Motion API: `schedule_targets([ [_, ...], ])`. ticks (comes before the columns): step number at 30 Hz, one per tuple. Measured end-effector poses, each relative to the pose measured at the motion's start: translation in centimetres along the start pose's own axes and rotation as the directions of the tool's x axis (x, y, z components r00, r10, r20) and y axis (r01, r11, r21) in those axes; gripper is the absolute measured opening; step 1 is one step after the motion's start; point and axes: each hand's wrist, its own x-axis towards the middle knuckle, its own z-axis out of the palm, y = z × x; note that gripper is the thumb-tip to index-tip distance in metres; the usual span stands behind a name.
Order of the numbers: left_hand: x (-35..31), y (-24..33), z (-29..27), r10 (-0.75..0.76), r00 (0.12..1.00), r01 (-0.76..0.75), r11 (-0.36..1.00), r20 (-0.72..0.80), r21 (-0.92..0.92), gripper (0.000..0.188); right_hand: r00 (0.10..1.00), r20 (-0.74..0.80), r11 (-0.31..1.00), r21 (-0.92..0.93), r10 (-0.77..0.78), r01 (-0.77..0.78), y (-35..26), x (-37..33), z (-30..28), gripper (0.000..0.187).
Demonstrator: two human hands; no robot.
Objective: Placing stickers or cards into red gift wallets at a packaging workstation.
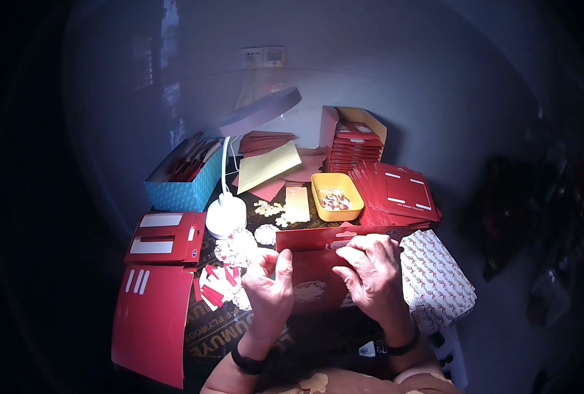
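In front of me stands a folded red card packet (318,262), with a hang hole in its top strip and a pale cloud-shaped patch lower down. My right hand (370,279) is at its upper right part, fingers bent and closed at the white slot below the hang hole. By the packet's left edge is my left hand (269,282), fingers curled in and thumb raised. Whatever lies between those fingertips is too small to make out. Beside the left hand lie round white paper pieces (238,244) and a heap of red and white strips (219,285).
A white desk lamp (226,217) stands behind my left hand. Beyond the packet is a yellow tray (338,215) of small pieces. Red cards (407,194) and patterned sheets (436,276) are stacked right; red folders (151,322) and a blue box (177,194) stand left.
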Motion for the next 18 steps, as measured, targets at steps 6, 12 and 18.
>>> schedule_targets([
  [6,-0.4,-1.3,-1.2,-0.103,0.974,0.164,0.935,0.202,-0.314,0.010,0.999,0.053,0.995,-0.097,0.005,0.001,-0.4,0.9,-0.2,0.022],
  [12,-0.2,-2.1,-1.5,-0.079,0.960,0.188,0.893,0.268,-0.408,0.015,0.992,0.076,0.989,-0.112,0.105,-0.097,0.3,1.3,0.2,0.011],
  [18,-0.2,-2.3,-1.6,-0.082,0.946,0.229,0.853,0.314,-0.469,0.016,0.987,0.113,0.993,-0.026,0.116,-0.114,-0.5,2.1,0.1,0.005],
])
